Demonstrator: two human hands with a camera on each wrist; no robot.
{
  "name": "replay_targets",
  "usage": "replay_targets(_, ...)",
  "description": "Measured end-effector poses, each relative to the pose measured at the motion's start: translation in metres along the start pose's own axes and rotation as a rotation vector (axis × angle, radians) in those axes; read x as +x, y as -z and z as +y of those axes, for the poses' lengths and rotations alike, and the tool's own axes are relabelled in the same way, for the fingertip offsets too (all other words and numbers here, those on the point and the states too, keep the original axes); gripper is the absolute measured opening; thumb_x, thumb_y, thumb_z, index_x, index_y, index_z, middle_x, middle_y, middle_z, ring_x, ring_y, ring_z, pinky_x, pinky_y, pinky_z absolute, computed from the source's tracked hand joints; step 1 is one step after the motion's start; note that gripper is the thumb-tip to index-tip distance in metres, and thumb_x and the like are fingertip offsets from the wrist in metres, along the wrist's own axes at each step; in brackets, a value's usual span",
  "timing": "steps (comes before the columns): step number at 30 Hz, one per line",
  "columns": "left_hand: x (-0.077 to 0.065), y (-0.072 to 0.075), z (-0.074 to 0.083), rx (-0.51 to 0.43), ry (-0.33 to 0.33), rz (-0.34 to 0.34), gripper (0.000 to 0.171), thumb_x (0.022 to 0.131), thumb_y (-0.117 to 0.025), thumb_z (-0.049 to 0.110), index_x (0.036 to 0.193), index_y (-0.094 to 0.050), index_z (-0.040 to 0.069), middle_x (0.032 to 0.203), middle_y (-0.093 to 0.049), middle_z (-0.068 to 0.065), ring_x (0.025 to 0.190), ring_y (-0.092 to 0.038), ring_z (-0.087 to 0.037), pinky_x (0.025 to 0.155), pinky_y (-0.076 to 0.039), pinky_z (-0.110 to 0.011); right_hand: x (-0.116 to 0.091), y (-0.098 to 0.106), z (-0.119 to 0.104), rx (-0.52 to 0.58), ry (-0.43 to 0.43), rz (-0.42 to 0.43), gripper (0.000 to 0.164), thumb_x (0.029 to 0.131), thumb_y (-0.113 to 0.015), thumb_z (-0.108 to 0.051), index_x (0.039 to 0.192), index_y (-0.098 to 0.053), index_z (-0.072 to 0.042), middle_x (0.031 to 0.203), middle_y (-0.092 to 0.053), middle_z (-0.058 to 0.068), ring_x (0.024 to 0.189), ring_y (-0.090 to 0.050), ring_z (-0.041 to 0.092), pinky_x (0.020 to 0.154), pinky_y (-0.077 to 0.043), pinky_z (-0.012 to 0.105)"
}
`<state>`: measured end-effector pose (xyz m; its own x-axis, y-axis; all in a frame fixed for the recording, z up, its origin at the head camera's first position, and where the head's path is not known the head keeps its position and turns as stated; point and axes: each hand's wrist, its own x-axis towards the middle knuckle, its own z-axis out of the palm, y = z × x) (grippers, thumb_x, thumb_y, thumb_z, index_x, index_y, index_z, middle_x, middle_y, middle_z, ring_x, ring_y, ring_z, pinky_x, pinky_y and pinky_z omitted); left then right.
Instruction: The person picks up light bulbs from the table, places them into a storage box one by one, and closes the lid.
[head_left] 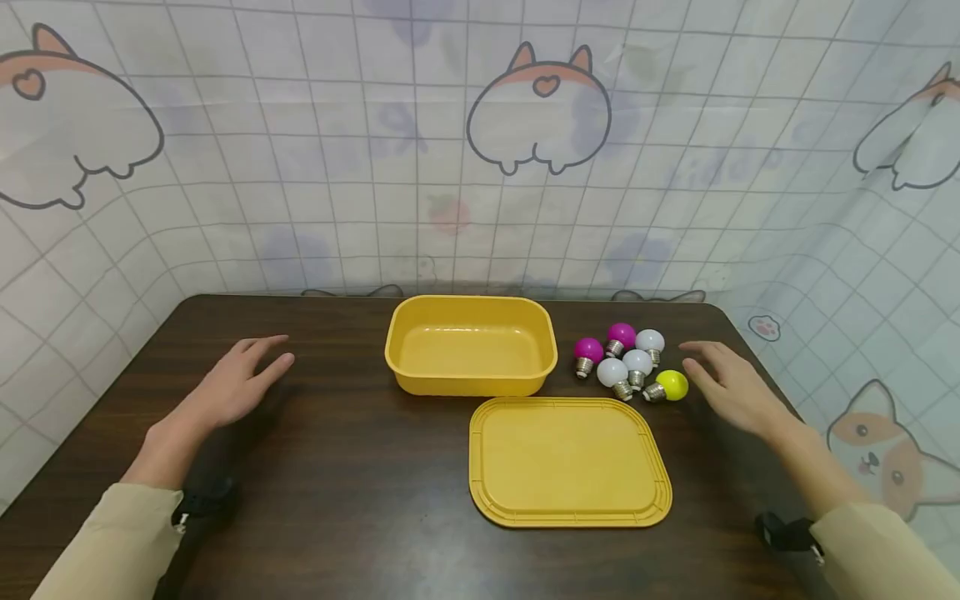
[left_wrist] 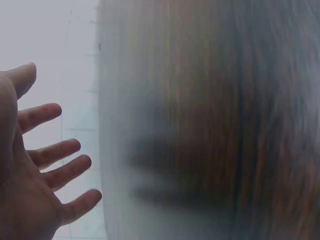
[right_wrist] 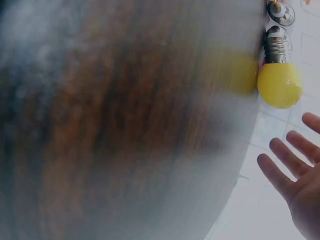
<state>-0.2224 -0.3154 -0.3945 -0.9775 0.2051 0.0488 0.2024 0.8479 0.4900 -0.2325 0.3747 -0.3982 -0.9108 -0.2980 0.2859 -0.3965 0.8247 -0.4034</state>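
My left hand (head_left: pixel 234 385) hovers over the left side of the dark table with its fingers spread, holding nothing. In the left wrist view that hand (left_wrist: pixel 45 165) shows loose, separated fingers. My right hand (head_left: pixel 731 387) is at the right, fingers extended, close beside a yellow light bulb (head_left: pixel 672 385). The right wrist view shows the yellow bulb (right_wrist: pixel 280 85) just off the fingertips, not touched. Left of it lie white bulbs (head_left: pixel 637 362) and two magenta bulbs (head_left: pixel 588 350), all with metal screw bases.
A deep yellow rectangular container (head_left: pixel 471 385) stands at the table's back middle. In front of it, toward the right, lies a flat yellow lid (head_left: pixel 570 462). A tiled-pattern curtain (head_left: pixel 450 167) with cartoon corgis hangs behind and around the dark wooden table (head_left: pixel 337 500).
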Motion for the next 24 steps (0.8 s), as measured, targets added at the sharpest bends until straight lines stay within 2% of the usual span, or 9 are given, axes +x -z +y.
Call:
replay_targets(4, 0.001, -0.003, 0.009, -0.064, -0.006, 0.023, 0.067, 0.111, -0.038, 0.047, 0.155, -0.036, -0.004, 0.152, -0.032, -0.036, 0.136, -0.033, -0.057, 0.104, -0.031, -0.074, -0.002, -0.002, 0.0, 0.012, 0.022, -0.019, 0.036, 0.108, -0.051, -0.019, 0.138, -0.054, 0.001, 0.134, -0.055, 0.024, 0.112, -0.057, 0.041, 0.087, -0.048, 0.058)
replay_targets(10, 0.003, -0.007, 0.022, -0.221, 0.005, 0.042, 0.062, 0.11, -0.046, 0.044, 0.153, -0.041, 0.0, 0.146, -0.046, -0.03, 0.132, -0.045, -0.048, 0.101, -0.042, -0.066, -0.002, -0.003, 0.003, 0.034, 0.057, -0.074, 0.041, 0.099, -0.061, -0.009, 0.138, -0.052, 0.002, 0.135, -0.052, 0.024, 0.115, -0.056, 0.044, 0.088, -0.05, 0.061)
replay_targets(16, 0.01, -0.014, 0.031, -0.5, 0.035, 0.034, 0.056, 0.11, -0.049, 0.036, 0.15, -0.044, -0.003, 0.147, -0.046, -0.028, 0.13, -0.05, -0.041, 0.097, -0.055, -0.048, -0.001, -0.003, 0.002, 0.042, 0.091, -0.118, 0.047, 0.094, -0.069, -0.008, 0.136, -0.051, 0.003, 0.133, -0.052, 0.024, 0.114, -0.06, 0.044, 0.082, -0.055, 0.055)
replay_targets(20, 0.016, -0.021, 0.04, -0.684, 0.064, 0.008, 0.058, 0.11, -0.052, 0.034, 0.149, -0.043, -0.007, 0.15, -0.042, -0.028, 0.13, -0.05, -0.039, 0.097, -0.056, -0.038, 0.0, -0.003, 0.0, 0.039, 0.086, -0.13, 0.046, 0.093, -0.072, -0.009, 0.133, -0.052, 0.003, 0.131, -0.054, 0.024, 0.112, -0.062, 0.043, 0.078, -0.057, 0.05)
replay_targets(24, 0.021, -0.029, 0.05, -0.784, 0.098, -0.026, 0.059, 0.109, -0.054, 0.033, 0.149, -0.042, -0.008, 0.151, -0.04, -0.028, 0.13, -0.05, -0.039, 0.096, -0.056, -0.036, 0.0, -0.003, 0.0, 0.039, 0.081, -0.153, 0.051, 0.091, -0.076, -0.01, 0.133, -0.051, 0.004, 0.13, -0.054, 0.025, 0.111, -0.062, 0.044, 0.08, -0.059, 0.052)
